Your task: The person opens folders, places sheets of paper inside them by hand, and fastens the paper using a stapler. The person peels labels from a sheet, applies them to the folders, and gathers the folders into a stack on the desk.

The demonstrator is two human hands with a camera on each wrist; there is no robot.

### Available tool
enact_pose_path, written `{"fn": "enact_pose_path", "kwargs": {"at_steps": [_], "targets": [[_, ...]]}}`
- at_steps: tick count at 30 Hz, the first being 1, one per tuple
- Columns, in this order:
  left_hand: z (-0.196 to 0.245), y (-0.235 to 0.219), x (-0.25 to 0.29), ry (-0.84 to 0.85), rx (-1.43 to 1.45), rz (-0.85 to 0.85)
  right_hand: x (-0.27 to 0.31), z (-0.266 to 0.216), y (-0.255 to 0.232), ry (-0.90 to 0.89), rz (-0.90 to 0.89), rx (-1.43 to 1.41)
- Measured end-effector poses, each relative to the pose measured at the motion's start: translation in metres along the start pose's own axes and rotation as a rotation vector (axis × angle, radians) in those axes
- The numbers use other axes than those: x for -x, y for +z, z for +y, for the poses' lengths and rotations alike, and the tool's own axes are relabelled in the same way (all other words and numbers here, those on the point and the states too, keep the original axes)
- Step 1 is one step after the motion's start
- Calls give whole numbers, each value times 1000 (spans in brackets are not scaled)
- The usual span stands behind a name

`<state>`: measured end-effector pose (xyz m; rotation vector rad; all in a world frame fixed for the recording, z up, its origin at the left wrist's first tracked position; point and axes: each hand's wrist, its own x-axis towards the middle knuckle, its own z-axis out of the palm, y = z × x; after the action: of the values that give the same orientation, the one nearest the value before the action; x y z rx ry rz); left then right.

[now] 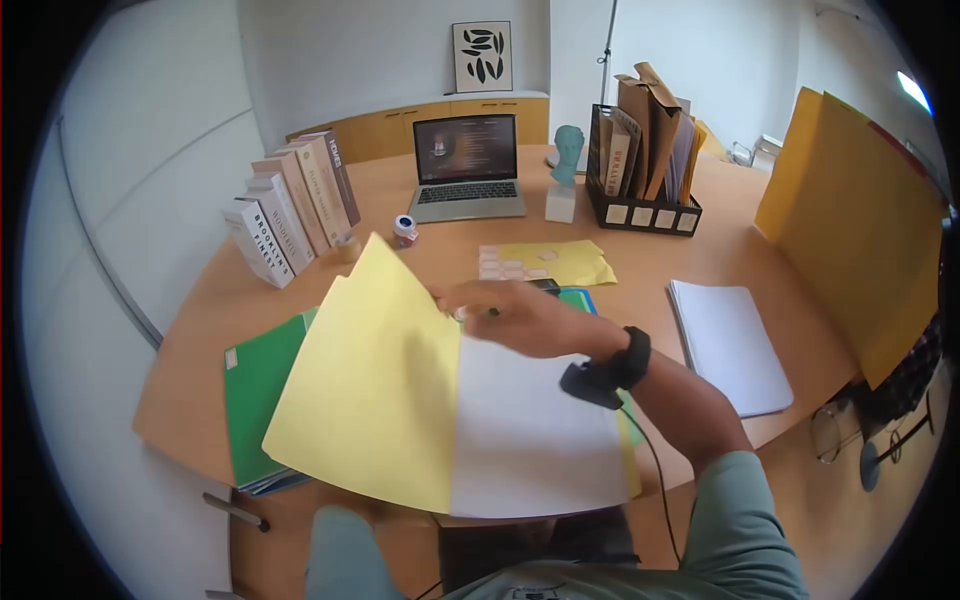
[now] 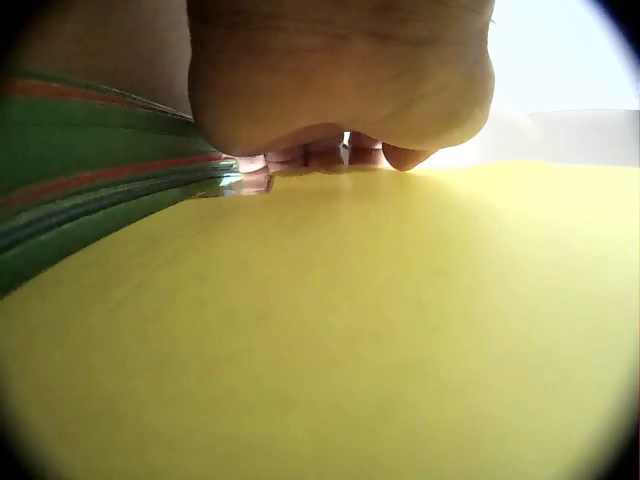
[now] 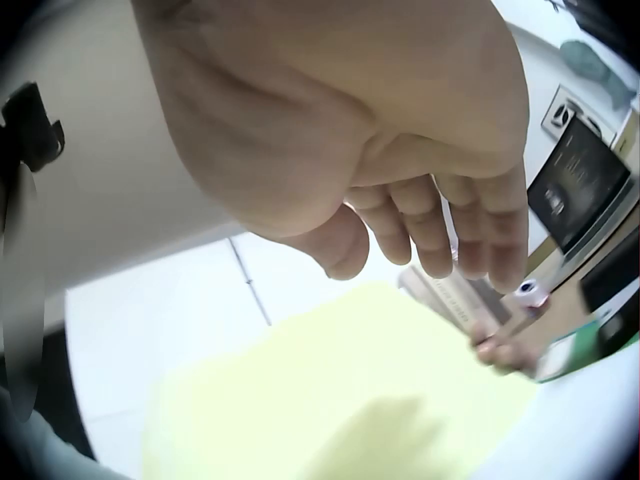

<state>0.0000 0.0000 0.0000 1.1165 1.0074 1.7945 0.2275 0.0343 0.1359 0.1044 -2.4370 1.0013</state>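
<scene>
A yellow paper folder [image 1: 370,400] stands opened on the desk, its left cover raised and white sheets [image 1: 540,430] lying on the right side. Over the top of the fold hovers my right hand [image 1: 525,318], palm down; in the right wrist view its fingers hang loosely with nothing in them. My left hand [image 2: 340,80] is behind the raised cover and mostly hidden in the head view. Its fingertips [image 3: 507,356] show at the cover's far edge near the fold. I cannot tell what they hold. Green folders [image 1: 262,400] lie under the cover's left side.
Upright books [image 1: 295,205] stand back left, with a small jar [image 1: 405,232] nearby. Behind are a laptop [image 1: 467,165], a green bust [image 1: 567,155] and a black file organizer [image 1: 645,215]. A white paper stack [image 1: 732,345] lies right, below a large yellow panel [image 1: 850,230].
</scene>
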Motion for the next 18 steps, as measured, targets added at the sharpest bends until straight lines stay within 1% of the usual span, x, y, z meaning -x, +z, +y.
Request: {"fn": "enact_pose_path", "kwargs": {"at_steps": [2, 4, 6, 7, 8, 11, 12, 14, 15, 17, 18], "targets": [[-3, -5, -2, 9, 18, -6, 11, -5, -19, 347, 36, 173], [-6, -9, -3, 15, 31, -8, 23, 41, -33, 457, 75, 245], [-7, -10, -7, 20, 43, -18, 40, 80, -40, 438, 67, 462], [-7, -9, -8, 21, 46, -22, 42, 84, -41, 424, 63, 569], [-7, -9, -9, 22, 47, -23, 43, 88, -41, 467, 16, 568], [-6, -9, -9, 18, 42, -23, 43, 99, -37, 415, 15, 591], [-5, -8, -9, 16, 38, -23, 44, 101, -36, 445, 42, 599], [-5, -8, -8, 8, 31, -24, 44, 97, -35, 506, 96, 615], [-5, -8, -8, 6, 27, -25, 50, 93, -36, 476, 61, 596], [-5, -9, -8, 3, 26, -26, 64, 63, -35, 414, -15, 561], [-5, -9, -7, 3, 25, -25, 70, 46, -29, 358, -71, 490]]}}
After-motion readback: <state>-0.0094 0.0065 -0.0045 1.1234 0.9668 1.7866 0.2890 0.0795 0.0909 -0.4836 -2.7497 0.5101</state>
